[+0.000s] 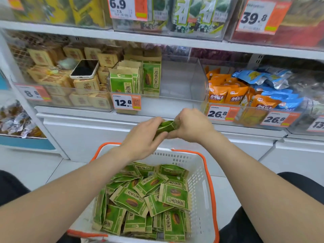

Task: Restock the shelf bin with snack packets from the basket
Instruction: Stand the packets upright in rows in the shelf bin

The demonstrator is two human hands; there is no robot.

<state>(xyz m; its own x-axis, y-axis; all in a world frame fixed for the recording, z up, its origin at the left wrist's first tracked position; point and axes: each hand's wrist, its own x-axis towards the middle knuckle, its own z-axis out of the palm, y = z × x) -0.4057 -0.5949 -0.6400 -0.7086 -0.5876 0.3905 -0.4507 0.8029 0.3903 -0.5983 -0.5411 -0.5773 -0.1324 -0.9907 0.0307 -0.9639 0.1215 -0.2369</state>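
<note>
Snack packet (166,126), long axis slanting from left hand (142,137) up to right hand (192,126); left pinches lower end, right's curled fingers grip upper end; basket (201,172) below both.

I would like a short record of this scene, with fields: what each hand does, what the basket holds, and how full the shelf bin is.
left hand: grips the lower end of the held green packets, count unclear
right hand: grips their upper end
basket: white, orange rim; holds many loose green packets
shelf bin: clear; standing green packets at its left side, right part bare
price tag: 12.8
phone: lies on brown packets in the bin to the left
</note>
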